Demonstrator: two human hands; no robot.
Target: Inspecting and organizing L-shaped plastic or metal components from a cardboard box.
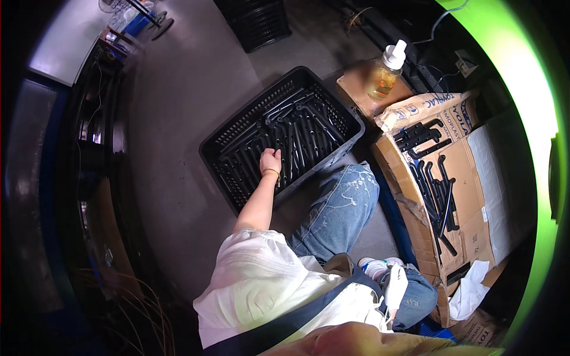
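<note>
My left hand (271, 161) reaches down into a black perforated plastic crate (289, 178) on the floor. Its fingers are curled together over the parts inside, and what they hold, if anything, is hidden. Long, thin black parts (295, 141) with small holes lie side by side in the crate, several of them partly across others. A yellowish band (271, 171) circles my left wrist. My right hand does not show; a narrow white piece (395, 287), perhaps fabric, hangs by my right leg.
An opened cardboard box (469, 184) to the right carries bent black rod-like parts (436, 193) and a white cloth (470, 291). Beyond it, a pump bottle of amber liquid (384, 77) stands on a brown surface (355, 89). Black stacked crates (256, 25) stand at the back.
</note>
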